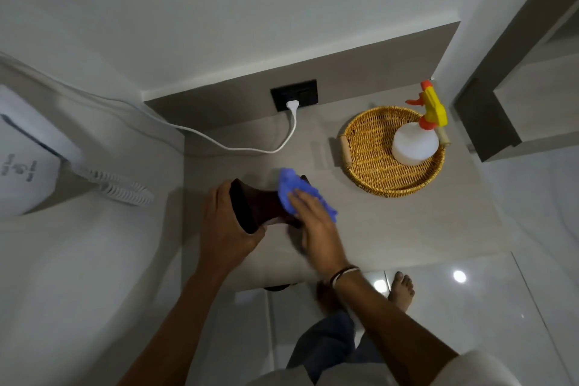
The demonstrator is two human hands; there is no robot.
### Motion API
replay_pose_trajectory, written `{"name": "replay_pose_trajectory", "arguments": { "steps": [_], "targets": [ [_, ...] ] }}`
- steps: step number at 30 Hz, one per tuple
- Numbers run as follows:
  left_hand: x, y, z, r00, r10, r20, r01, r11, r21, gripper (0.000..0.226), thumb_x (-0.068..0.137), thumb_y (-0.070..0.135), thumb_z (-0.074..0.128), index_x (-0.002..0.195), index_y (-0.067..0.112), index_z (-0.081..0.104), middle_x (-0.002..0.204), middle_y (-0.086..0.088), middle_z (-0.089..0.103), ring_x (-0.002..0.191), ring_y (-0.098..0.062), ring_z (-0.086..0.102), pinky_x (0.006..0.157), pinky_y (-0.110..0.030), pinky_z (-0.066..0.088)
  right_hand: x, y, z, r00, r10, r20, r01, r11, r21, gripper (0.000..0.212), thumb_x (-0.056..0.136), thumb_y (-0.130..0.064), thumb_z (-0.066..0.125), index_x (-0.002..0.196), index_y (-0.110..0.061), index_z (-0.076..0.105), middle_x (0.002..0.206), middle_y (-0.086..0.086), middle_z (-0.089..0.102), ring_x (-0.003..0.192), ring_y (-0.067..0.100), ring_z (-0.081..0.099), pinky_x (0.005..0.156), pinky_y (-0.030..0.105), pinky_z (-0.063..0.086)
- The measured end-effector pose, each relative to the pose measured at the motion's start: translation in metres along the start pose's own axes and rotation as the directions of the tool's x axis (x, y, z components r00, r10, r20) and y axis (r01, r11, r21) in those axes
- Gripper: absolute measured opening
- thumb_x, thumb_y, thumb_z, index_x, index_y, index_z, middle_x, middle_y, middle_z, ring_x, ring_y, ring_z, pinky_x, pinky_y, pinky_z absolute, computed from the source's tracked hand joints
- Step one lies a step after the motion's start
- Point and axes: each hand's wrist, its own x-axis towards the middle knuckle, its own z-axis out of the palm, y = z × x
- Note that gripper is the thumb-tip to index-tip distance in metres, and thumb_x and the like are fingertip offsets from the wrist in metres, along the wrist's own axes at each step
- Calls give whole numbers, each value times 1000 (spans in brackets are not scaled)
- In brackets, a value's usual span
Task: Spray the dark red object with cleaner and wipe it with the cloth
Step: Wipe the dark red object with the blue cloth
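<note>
A dark red vase-like object lies tilted on its side over the grey counter. My left hand grips its wide rim on the left. My right hand presses a blue cloth onto its right part, fingers flat over the cloth. The spray bottle, white with a yellow and orange trigger head, stands in a round wicker tray at the back right, apart from both hands.
A white cable runs from a plug in the dark wall socket across the counter's back to a white wall-mounted appliance with a coiled cord at the left. Glossy floor tiles and my bare foot lie below the counter's front edge.
</note>
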Motion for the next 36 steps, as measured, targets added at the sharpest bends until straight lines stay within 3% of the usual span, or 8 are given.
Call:
{"name": "replay_pose_trajectory", "arguments": {
  "steps": [3, 6, 9, 15, 23, 30, 33, 36],
  "targets": [
    [2, 3, 4, 999, -34, -8, 33, 999, -31, 88, 55, 37, 82, 133, 4, 54, 126, -13, 58, 119, -33, 56, 103, -45, 47, 9, 7, -11, 989, 147, -30, -145, 988, 43, 55, 99, 14, 54, 149, -7, 58, 160, 15, 51, 151, 33, 47, 129, 46, 37],
    [9, 1, 11, 997, 68, 25, -71, 991, 116, 60, 71, 43, 71, 117, 6, 63, 110, -9, 63, 106, -33, 59, 92, -32, 38, 4, -32, 12, 990, -134, -33, 138, 975, 174, 62, 99, 9, 51, 155, -16, 52, 162, 8, 50, 153, 23, 47, 128, 35, 37],
    [8, -3, 11, 995, 101, 25, -104, 982, 156, 54, 78, 42, 70, 117, 5, 66, 110, -10, 66, 105, -34, 62, 95, -41, 46, -3, -31, 17, 969, -248, -12, 244, 943, 225, 72, 101, 7, 51, 163, -24, 35, 167, 8, 43, 156, 22, 42, 130, 39, 36],
    [11, 17, 12, 998, 32, -60, -22, 987, 160, 100, 50, 36, 97, 135, 7, 52, 124, -13, 60, 115, -36, 58, 101, -45, 48, 19, 27, -38, 971, 222, -84, -202, 960, 196, 43, 104, 5, 54, 143, -7, 63, 146, 4, 66, 137, 17, 60, 122, 45, 45],
    [49, 85, 31, 994, -96, -59, 110, 938, 329, 120, 59, 99, 62, 137, 9, 51, 131, -13, 63, 123, -33, 59, 104, -46, 50, 17, 28, -58, 935, 267, -234, -222, 954, 201, 40, 111, -7, 46, 151, -5, 55, 151, 15, 61, 136, 32, 59, 116, 52, 50],
    [62, 98, 32, 967, -224, 121, 188, 948, 257, 152, 58, 110, 42, 167, 10, 8, 172, -24, 24, 158, -43, 28, 125, -59, 31, -3, 33, -61, 935, 296, -195, -243, 936, 256, 42, 111, -7, 46, 152, -6, 54, 153, 17, 59, 137, 35, 59, 114, 61, 49],
    [61, 82, 21, 969, 9, 247, -69, 969, 237, 156, 48, 112, 45, 168, 29, -10, 179, -20, -4, 164, -45, 2, 127, -66, 14, -7, 37, -66, 924, 321, -209, -251, 919, 303, 41, 111, -7, 46, 152, -6, 53, 151, 18, 61, 134, 37, 60, 112, 62, 50],
    [67, 63, 13, 845, 352, 402, -482, 828, 286, 149, 56, 95, 68, 170, 28, -1, 180, -14, -5, 165, -41, -8, 131, -64, 4, -10, 42, -67, 906, 367, -210, -292, 902, 317, 41, 112, -8, 46, 152, -7, 53, 147, 18, 63, 130, 36, 62, 110, 62, 52]
  ]
}}
